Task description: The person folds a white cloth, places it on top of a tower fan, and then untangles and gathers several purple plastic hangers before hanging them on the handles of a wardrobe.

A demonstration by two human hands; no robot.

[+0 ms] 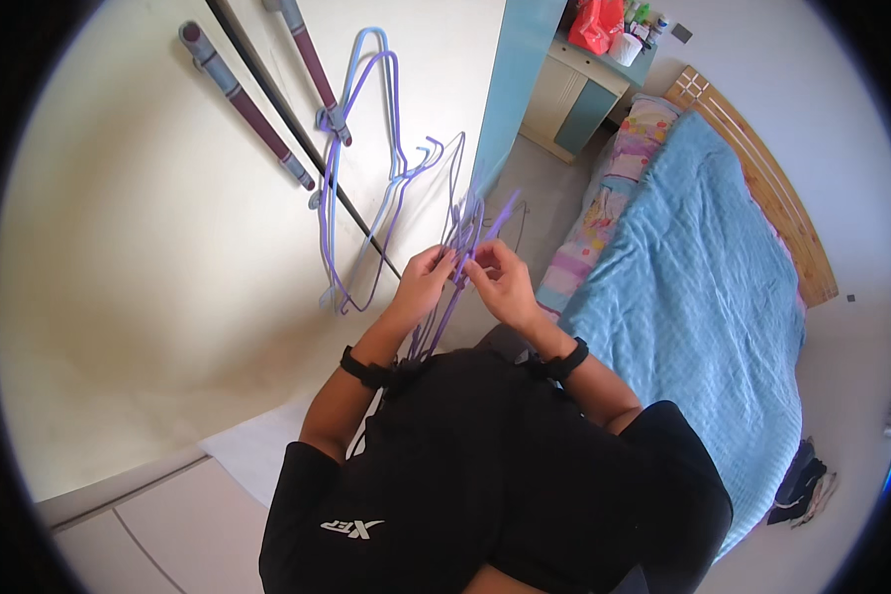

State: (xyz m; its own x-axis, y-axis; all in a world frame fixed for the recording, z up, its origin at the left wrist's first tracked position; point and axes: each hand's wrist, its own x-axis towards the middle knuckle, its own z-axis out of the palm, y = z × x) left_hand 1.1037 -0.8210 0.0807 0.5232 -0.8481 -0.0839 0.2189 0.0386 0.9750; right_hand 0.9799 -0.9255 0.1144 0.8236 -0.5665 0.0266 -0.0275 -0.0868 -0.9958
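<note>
Both hands meet in front of my chest at a bunch of thin purple and grey clothes hangers (478,217). My left hand (422,281) grips the bunch from the left, thumb over the wires. From the right, my right hand (506,286) pinches a purple hanger with thumb and curled fingers. The hangers' lower parts run down toward my waist, partly hidden by the hands. A blue hanger (358,63) and a purple hanger (396,96) hang at a wardrobe door handle (319,70), left of and beyond my hands.
The cream wardrobe door (141,260) fills the left side, with a second handle (249,111). To the right stands a bed with a blue blanket (683,275) and wooden headboard (779,200). A cabinet (564,104) bears a red plastic bag (596,26) and a paper roll (625,50).
</note>
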